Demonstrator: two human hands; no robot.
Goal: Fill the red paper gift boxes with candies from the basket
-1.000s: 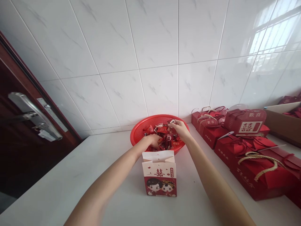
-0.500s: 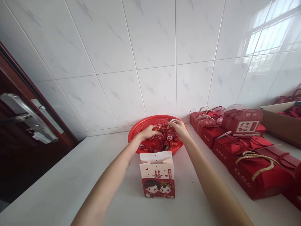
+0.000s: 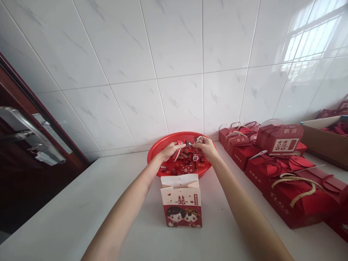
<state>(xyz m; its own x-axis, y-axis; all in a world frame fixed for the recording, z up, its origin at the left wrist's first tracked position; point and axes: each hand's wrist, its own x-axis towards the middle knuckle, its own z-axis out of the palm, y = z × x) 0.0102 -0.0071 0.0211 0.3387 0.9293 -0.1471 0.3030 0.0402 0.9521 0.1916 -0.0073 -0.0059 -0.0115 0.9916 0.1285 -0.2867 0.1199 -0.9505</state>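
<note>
Both hands are over a red plastic basket [image 3: 152, 154] of wrapped candies [image 3: 187, 168]. My left hand [image 3: 169, 151] is closed on a red-and-white wrapped candy [image 3: 177, 154], its fingers partly hidden behind it. My right hand [image 3: 207, 148] is closed with a dark wrapped candy [image 3: 199, 139] at its fingertips. A small shiny dark candy [image 3: 188, 144] shows between the two hands, close to both thumbs. In front of the basket stands an upright gift box [image 3: 181, 208] with its top open, printed with two cartoon figures.
Several red gift boxes [image 3: 288, 192] with rope handles are lined up on the right of the white table [image 3: 81, 203]. Behind them is a brown carton [image 3: 326, 141] holding red items. A tiled wall [image 3: 182, 101] rises behind the basket, and a door with a metal handle [image 3: 29, 136] is at left.
My left hand has lifted a red-and-white candy out of the pile. A small shiny candy has come into view between my hands. The gift box has stayed in place.
</note>
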